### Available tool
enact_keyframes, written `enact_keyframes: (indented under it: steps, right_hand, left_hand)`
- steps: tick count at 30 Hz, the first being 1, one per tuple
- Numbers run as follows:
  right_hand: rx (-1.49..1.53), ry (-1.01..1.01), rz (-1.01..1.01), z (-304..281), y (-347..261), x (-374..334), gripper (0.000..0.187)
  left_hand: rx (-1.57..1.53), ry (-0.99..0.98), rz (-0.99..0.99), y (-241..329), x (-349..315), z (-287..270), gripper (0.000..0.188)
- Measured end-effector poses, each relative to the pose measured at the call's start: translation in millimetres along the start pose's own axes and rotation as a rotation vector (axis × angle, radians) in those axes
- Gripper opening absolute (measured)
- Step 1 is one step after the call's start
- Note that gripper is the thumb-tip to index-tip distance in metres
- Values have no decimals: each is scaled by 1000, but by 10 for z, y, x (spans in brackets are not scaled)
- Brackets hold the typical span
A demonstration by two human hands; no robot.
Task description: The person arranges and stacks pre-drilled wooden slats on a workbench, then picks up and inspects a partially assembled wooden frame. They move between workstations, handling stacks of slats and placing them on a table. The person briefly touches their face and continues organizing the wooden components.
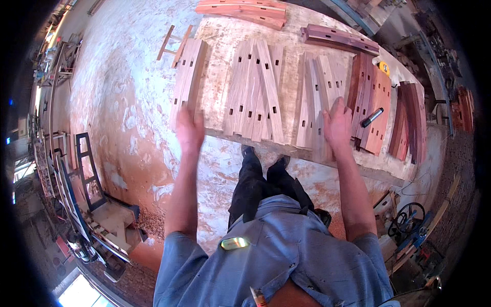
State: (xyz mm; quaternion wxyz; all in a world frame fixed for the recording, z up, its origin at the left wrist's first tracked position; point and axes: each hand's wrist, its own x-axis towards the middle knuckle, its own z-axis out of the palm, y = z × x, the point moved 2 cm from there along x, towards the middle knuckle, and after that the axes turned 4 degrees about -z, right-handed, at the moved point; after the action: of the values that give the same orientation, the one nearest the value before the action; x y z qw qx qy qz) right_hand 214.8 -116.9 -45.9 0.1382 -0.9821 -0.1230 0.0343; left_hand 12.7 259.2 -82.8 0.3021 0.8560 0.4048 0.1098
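Observation:
My left hand (190,132) is at the near end of a pair of pale slotted boards (188,71) at the table's left end. It is slightly blurred, with its fingers closed against the wood. My right hand (338,125) is closed at the near end of a pale slotted board (330,77), in a small group of similar boards; its fingertips are partly hidden. Between my hands lies a wider row of pale slotted boards (250,92), one slanting across the others. Reddish slotted boards (377,112) lie right of my right hand, with a dark marker (372,117) on them.
More reddish boards (243,11) and a dark purplish board (340,38) lie along the worktable's (215,77) far side. A yellow tape measure (384,68) stands by the right-hand boards. Dark reddish boards (409,120) are at the right end. A metal frame (89,169) stands at left.

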Motion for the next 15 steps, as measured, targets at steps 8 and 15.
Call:
enact_keyframes:
  steps: [8, 15]
  right_hand:
    - [-31, -19, 87, 44, -99, 13, 67]
    - [-51, 8, 93, 44, -120, -1, 65]
  left_hand:
    - [428, -7, -95, -142, 499, -160, 78]
    - [-184, -191, -245, -407, 558, -137, 58]
